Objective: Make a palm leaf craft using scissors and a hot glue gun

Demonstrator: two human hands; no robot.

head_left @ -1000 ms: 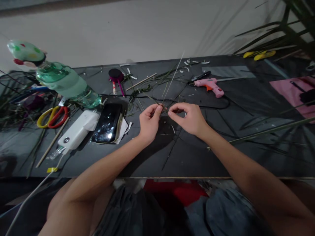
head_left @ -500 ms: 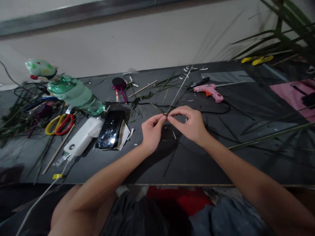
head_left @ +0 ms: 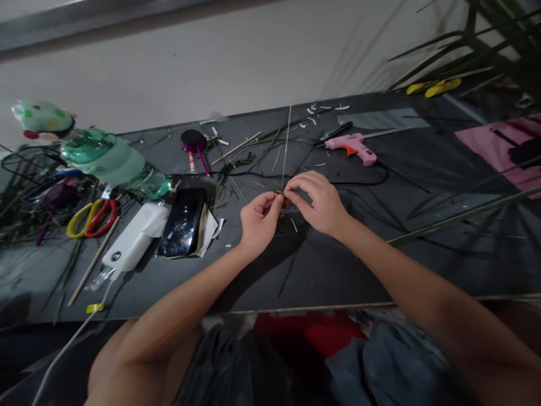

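Both hands meet over the middle of the dark table, fingertips almost touching. A long, thin pale strip (head_left: 287,141) stands up from between them toward the wall. My left hand (head_left: 258,223) pinches its lower end with thumb and forefinger. Close against it, my right hand (head_left: 315,202) is closed in a pinch at the same spot. A small dark bit shows at the fingertips, too small to name. Beyond my right hand lies a pink glue gun (head_left: 353,148) with an orange trigger. Left of my left hand lies a black phone (head_left: 183,223).
A white power bank (head_left: 134,235), scissors (head_left: 101,219) with red and yellow handles and a tilted green bottle (head_left: 112,158) occupy the left. Leaf strips and paper scraps litter the table (head_left: 338,270). A pink sheet (head_left: 477,138) and long leaves (head_left: 448,48) are at right.
The pale strip has swung from leaning right to nearly upright as my fingers turned it. The whole view has shifted a little, so the table's things appear further left.
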